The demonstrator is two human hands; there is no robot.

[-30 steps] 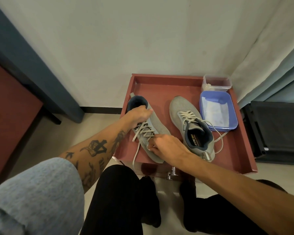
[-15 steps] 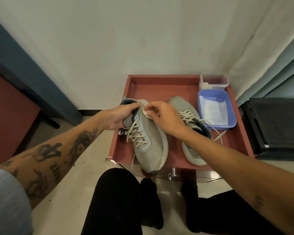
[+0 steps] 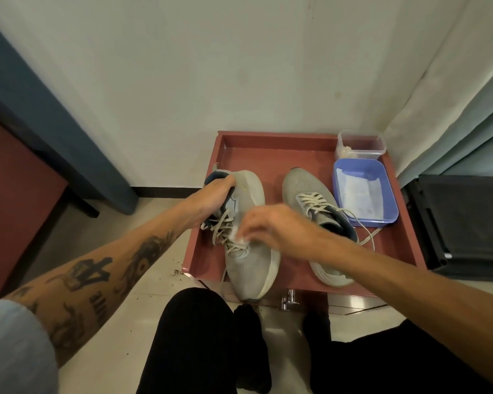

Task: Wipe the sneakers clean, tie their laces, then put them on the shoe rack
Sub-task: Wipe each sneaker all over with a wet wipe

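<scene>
Left sneaker point(image 3: 248, 245) tipped on its side at the near-left part of the red tray point(image 3: 271, 149), toe overhanging the tray's near edge; left hand point(image 3: 208, 200) closed around the heel collar, steadying; right hand point(image 3: 271, 226) pinching a small white wipe point(image 3: 238, 237) against the upper beside the loose laces point(image 3: 225, 231). Likely light and soft in the knit upper, stiffer at the sole; best held at the heel collar or along the sole rim, not by the laces, which would slip and tangle. Second sneaker point(image 3: 316, 223) upright just right of the first, inside the tray, its untied lace trailing toward the blue tub point(image 3: 365, 194) at the tray's far-right; clear lidded box point(image 3: 360, 145) behind that tub. Trailing lace prone to snagging; crumbs on the floor point(image 3: 131, 302) left of the tray. No shoe rack clearly identifiable.
</scene>
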